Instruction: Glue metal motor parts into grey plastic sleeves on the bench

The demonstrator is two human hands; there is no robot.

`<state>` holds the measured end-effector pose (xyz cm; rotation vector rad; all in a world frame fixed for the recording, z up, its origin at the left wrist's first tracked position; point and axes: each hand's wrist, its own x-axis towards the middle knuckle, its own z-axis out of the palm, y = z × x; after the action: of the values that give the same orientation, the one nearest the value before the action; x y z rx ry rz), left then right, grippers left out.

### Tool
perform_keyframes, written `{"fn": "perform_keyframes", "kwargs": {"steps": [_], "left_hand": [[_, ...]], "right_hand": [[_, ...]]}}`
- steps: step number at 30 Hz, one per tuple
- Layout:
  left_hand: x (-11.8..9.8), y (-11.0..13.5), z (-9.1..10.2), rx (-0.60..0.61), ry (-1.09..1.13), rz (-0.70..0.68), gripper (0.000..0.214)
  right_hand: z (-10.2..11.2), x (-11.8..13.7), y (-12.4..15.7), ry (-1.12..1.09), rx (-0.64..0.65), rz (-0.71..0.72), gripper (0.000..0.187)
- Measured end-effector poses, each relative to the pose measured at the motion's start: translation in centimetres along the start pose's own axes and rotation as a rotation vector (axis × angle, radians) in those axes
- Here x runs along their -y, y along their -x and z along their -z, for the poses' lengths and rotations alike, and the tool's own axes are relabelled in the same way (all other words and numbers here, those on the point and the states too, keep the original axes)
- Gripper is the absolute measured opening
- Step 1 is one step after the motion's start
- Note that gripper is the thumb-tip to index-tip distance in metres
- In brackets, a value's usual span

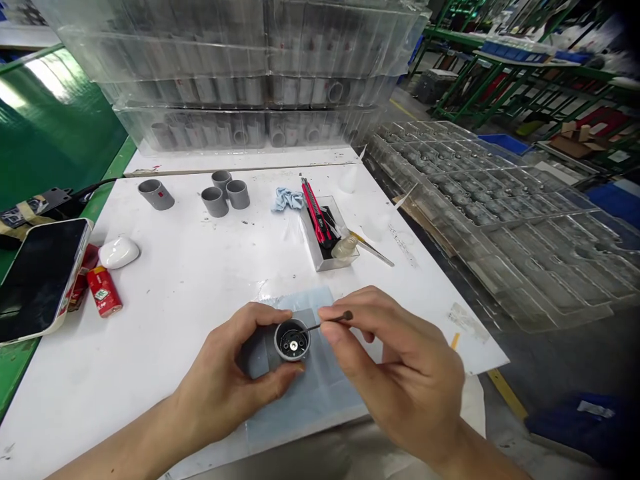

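Observation:
Between the thumb and fingers of my left hand (pixel 235 367) is a grey cylindrical cup (pixel 277 345), its open end facing up. Inside it sits a black disc with small holes and a bright round metal centre (pixel 293 346). My right hand (pixel 400 360) pinches a thin dark metal rod (pixel 337 319) with a wider rounded end. The rod's other end reaches over the cup's rim into the opening; I cannot tell whether it touches the disc. Under the cup lies a light blue cloth (pixel 325 393) on the white table.
Several grey cylinders (pixel 214 201) stand farther back. A small box (pixel 320 263) holds a red utility knife (pixel 315 210); tweezers (pixel 373 249) lie beside it. A phone (pixel 43 273) and red packet (pixel 105 292) sit left. Clear trays (pixel 200 130) are stacked behind, others (pixel 500 200) right.

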<state>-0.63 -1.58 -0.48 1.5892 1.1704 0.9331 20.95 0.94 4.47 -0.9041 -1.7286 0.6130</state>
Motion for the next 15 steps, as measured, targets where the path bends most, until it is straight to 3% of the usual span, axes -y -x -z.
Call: {"fn": "perform_keyframes", "kwargs": {"steps": [8,15], "left_hand": [[-0.1,0.0,0.1,0.026,0.012,0.008,0.044],[0.2,0.3,0.1,0.03,0.022,0.009,0.044]], "right_hand": [[-1.2,-0.7,0.5,-0.044,0.029,0.004,0.017],[-1.2,-1.4,0.8,0.055,-0.006,0.089,0.021]]}}
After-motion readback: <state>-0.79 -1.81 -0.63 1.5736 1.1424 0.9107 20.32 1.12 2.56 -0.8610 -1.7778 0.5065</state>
